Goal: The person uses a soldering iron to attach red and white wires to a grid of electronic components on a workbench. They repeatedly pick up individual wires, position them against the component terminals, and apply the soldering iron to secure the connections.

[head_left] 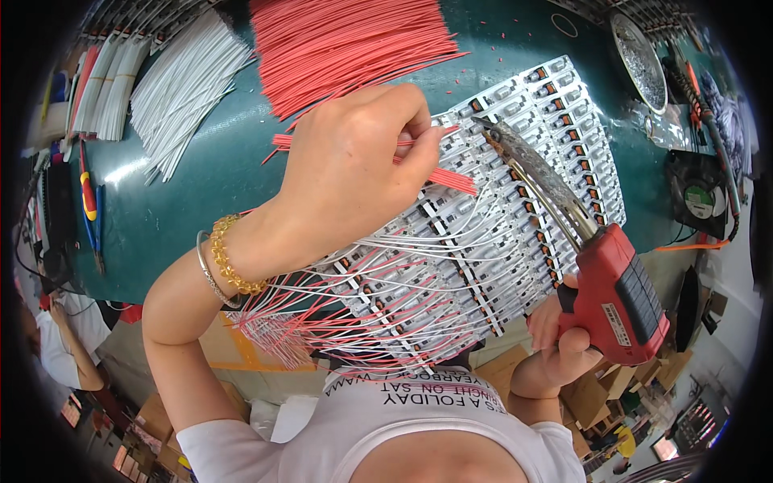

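My left hand [350, 157] is closed on a small bundle of red wires [456, 179], above a pale panel of small circuit boards [592, 153]. One wire end sticks out from its thumb and forefinger. My right hand [555, 338] grips a red and black soldering gun [618, 290] by its handle. The gun's dark tip reaches over the panel, a short way right of the held wire end; whether it touches a board I cannot tell. White and red wires [403, 278] run from the panel's nearer rows toward my body.
A large pile of red wires [346, 44] lies at the back, with white wires [185, 84] left of it. Red-yellow pliers [87, 189] lie at the left edge. A round metal dish [640, 64] and a small black fan [699, 197] stand at right. Another person [68, 342] is at lower left.
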Motion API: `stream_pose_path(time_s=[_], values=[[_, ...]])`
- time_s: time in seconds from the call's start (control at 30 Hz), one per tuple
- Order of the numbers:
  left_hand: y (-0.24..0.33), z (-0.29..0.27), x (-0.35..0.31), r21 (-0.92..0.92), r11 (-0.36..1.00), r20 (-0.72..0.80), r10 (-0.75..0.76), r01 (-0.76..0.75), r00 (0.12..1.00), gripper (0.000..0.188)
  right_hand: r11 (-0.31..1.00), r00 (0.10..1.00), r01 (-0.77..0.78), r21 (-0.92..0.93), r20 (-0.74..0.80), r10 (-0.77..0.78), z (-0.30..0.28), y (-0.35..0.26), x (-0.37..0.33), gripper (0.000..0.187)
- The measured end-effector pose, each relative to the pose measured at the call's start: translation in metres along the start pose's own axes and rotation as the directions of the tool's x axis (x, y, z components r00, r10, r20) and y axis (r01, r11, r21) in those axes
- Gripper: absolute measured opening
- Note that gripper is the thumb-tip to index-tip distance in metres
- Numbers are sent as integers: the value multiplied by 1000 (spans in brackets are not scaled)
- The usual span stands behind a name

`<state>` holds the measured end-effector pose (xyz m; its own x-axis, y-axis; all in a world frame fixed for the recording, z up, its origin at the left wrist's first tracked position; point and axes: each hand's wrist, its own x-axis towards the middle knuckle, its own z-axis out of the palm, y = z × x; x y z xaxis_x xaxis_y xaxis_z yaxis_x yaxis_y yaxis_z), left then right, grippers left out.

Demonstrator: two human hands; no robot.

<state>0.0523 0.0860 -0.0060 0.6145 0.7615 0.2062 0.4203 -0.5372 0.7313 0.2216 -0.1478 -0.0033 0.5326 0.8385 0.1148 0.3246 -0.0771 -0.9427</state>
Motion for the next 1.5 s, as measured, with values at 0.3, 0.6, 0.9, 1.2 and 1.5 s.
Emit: stream_pose_path(time_s=[0.3,0.6,0.9,1.2,1.5], values=[[1,0,0,-3,1000,-19,10,-10,1000,14,995,998,-58,76,-28,60,5,-2,1,78],[0,3,0,-40,999,-41,-2,1,999,11,984,993,-103,147,-35,109,17,-12,5,79],[-2,-1,2,-53,991,-44,122,-124,992,7,957,987,-135,258,-46,151,16,-17,4,80],[1,-17,8,-71,995,189,88,-76,978,13,932,983,-180,314,16,184,13,-16,4,80],[1,-16,4,-14,994,212,109,-109,971,11,917,979,-199,346,28,202,11,-13,2,82]])
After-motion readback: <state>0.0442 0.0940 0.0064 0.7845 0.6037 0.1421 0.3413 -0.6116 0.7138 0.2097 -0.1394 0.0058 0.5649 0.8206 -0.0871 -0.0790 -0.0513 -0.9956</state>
